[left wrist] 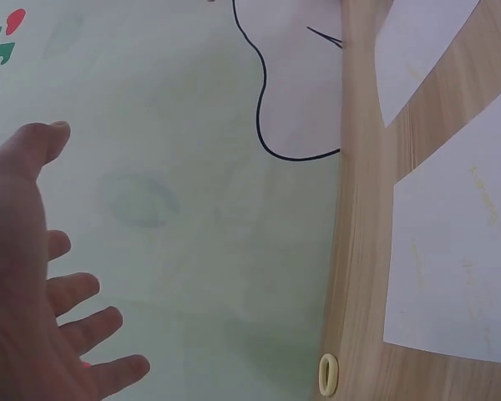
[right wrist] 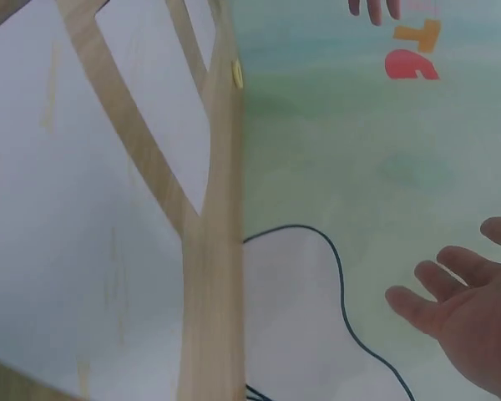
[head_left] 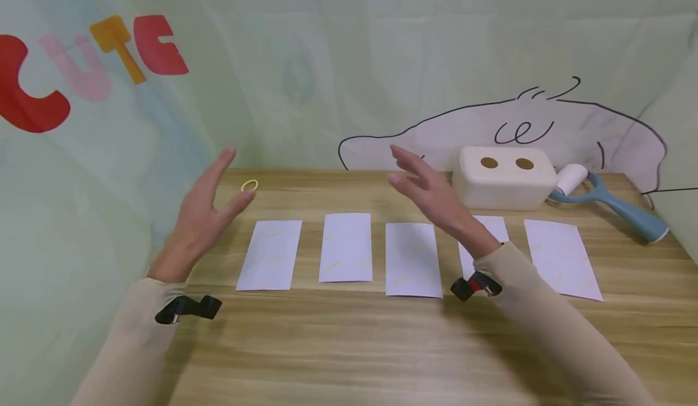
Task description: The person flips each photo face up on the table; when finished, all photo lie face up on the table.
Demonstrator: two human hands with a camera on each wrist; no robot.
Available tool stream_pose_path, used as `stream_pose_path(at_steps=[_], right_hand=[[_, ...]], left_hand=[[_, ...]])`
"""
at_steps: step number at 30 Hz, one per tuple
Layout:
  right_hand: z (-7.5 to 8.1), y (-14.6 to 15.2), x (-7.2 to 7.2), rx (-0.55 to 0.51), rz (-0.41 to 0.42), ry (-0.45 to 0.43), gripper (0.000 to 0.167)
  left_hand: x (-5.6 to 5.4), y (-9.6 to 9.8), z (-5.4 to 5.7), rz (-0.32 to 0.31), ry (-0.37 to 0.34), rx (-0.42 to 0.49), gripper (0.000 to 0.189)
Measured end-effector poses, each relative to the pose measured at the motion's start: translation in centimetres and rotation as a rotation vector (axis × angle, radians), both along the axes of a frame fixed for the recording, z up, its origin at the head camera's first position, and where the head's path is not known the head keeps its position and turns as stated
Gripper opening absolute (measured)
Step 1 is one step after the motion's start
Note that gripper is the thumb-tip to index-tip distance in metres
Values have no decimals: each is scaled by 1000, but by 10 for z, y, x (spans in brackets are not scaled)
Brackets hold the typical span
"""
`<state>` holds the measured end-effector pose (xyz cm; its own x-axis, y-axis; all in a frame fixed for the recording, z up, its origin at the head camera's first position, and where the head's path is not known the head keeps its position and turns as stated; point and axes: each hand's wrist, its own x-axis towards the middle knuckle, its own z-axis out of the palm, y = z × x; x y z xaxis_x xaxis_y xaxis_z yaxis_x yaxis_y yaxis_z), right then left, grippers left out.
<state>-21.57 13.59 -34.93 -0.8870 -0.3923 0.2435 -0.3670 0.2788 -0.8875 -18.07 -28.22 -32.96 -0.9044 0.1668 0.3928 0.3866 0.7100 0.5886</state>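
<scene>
Both hands hover above the table with palms facing each other, and neither holds anything. My left hand (head_left: 203,212) is raised at the left, thumb apart from the fingers, near a small yellow ring (head_left: 249,185) on the table's back edge. In the left wrist view its fingers (left wrist: 83,334) are spread. Over the right part of the table is my right hand (head_left: 433,197), fingers extended, in front of a cream box. Several white sheets lie in a row beneath: a leftmost sheet (head_left: 269,254), a middle sheet (head_left: 412,260) and a rightmost sheet (head_left: 564,257) among them. My right forearm partly covers one sheet.
A cream box (head_left: 504,179) with two brown round spots stands at the back right. Beside it lies a blue-handled lint roller (head_left: 627,209) with a white roll. A printed cloth backdrop (head_left: 294,48) rises behind the wooden table (head_left: 338,345) and along its left side.
</scene>
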Motion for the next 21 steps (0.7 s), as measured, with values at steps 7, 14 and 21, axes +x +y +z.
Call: stream_pose_path(at_steps=[7,14,21], right_hand=[[-9,-29,1,-63,32,13,62],[-21,-58,3,-127,35,-15,58],[-38,-81,2,-186,23,-56,53]], left_hand=[[4,-7,-10,4,-40,43,80],[6,-12,-22,-34,-44,64,82],[4,-13,-38,-104,-66,61,84]])
